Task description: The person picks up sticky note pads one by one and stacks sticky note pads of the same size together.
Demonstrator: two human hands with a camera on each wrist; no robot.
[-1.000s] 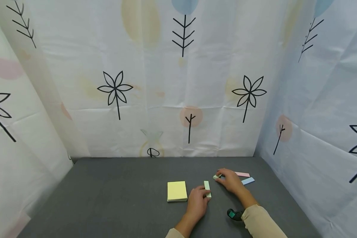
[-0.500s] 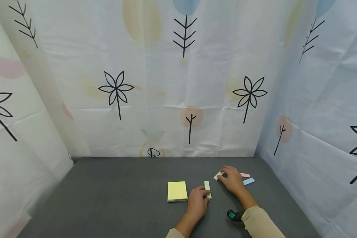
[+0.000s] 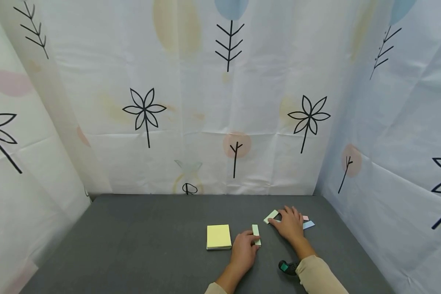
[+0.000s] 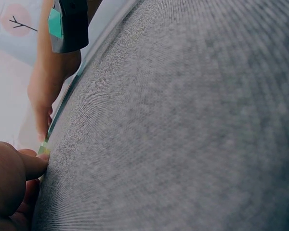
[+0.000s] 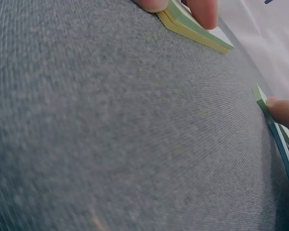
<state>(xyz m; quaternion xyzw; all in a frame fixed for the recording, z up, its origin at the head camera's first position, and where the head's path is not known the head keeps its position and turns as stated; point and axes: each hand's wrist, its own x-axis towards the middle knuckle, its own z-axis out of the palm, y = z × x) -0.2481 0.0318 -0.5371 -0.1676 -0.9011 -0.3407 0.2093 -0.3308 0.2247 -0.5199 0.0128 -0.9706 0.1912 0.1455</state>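
My left hand (image 3: 243, 253) pinches a narrow pale green sticky note pad (image 3: 255, 230) lying on the grey table. In the right wrist view, this pad (image 5: 197, 36) has a green layer over a yellow one. Farther right, my right hand (image 3: 291, 223) has its thumb against a second light green strip pad (image 3: 271, 215), its other fingers spread beyond the pad. A blue strip (image 3: 309, 224) and a pink strip (image 3: 305, 218) lie partly hidden under that hand. The left wrist view shows the left thumb (image 4: 34, 165) close up.
Left of my left hand lies a square yellow sticky note stack (image 3: 218, 237). A black device with a green patch (image 3: 288, 267) sits by the right wrist. Patterned white curtains (image 3: 191, 122) stand behind and beside the grey table (image 3: 132, 241).
My right hand has shifted slightly right and its fingers have spread, uncovering more of the light green pad and covering more of the pink and blue strips. The left hand keeps its grip.
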